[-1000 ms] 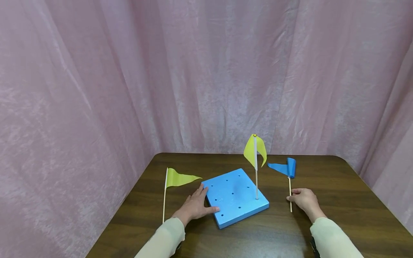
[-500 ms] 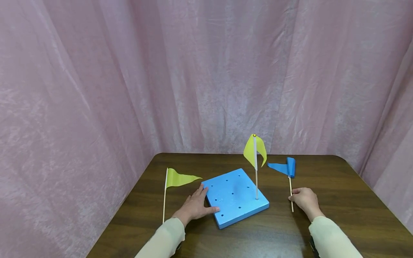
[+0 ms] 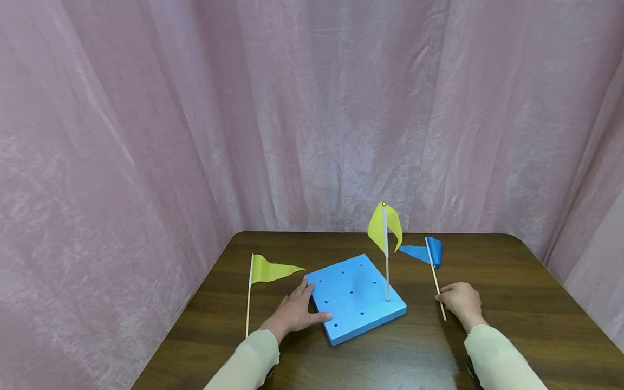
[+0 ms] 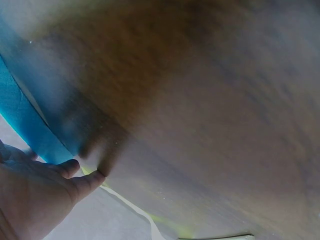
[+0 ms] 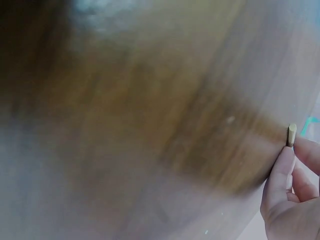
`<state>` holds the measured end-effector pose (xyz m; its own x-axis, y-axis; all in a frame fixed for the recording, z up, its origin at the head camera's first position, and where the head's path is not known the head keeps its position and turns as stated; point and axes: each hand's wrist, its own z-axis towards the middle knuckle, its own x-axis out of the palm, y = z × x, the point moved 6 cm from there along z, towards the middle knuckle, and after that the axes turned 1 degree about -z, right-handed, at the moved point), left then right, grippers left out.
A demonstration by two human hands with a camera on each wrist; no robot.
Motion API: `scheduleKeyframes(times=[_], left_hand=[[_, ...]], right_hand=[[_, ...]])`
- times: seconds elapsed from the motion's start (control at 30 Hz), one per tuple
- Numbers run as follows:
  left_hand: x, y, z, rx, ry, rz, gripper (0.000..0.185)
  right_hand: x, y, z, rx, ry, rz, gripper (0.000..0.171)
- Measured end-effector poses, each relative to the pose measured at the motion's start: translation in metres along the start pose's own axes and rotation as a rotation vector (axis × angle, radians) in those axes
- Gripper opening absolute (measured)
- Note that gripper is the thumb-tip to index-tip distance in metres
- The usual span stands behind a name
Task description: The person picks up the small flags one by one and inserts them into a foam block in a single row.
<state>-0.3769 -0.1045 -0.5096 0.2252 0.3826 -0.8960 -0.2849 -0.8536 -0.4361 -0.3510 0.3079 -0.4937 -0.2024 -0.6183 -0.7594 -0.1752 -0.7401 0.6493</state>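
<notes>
Fingers of R hand (image 3: 460, 302) pinch blue flag (image 3: 435, 252) low on its stick (image 3: 436, 283), R of block (image 3: 347, 307); L hand (image 3: 291, 315), fingers spread, rests at block's L edge. Low grip cd let flag twist.

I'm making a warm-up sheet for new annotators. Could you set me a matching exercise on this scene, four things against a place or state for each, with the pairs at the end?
Column one
1. Left hand
2. Pink curtain
3. Right hand
4. Blue perforated board

Column two
A. Pinches the blue pennant by its stick
B. Has a yellow flag standing in it
C. Touches the board
D. Hangs behind the table

Pairs: 1-C, 2-D, 3-A, 4-B
</notes>
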Motion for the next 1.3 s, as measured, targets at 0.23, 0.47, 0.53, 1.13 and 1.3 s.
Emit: scheduleKeyframes(times=[0.23,0.47,0.53,1.13,1.3], left_hand=[[-0.001,-0.001,-0.001,0.001,-0.005,0.0,0.109],[-0.002,-0.001,-0.001,0.005,-0.006,0.0,0.109],[-0.002,-0.001,-0.001,0.004,-0.005,-0.001,0.109],[-0.002,-0.002,-0.001,0.003,0.004,0.0,0.108],[-0.002,-0.003,-0.001,0.002,0.006,-0.002,0.108]], right_hand=[[0.001,-0.001,0.002,-0.008,0.012,-0.025,0.018],[0.001,-0.001,0.003,-0.006,0.019,-0.012,0.02],[0.001,-0.001,0.002,-0.007,0.028,-0.005,0.021],[0.011,-0.001,0.002,0.116,0.082,0.424,0.037],[0.009,0.011,0.002,0.142,0.086,0.54,0.04]])
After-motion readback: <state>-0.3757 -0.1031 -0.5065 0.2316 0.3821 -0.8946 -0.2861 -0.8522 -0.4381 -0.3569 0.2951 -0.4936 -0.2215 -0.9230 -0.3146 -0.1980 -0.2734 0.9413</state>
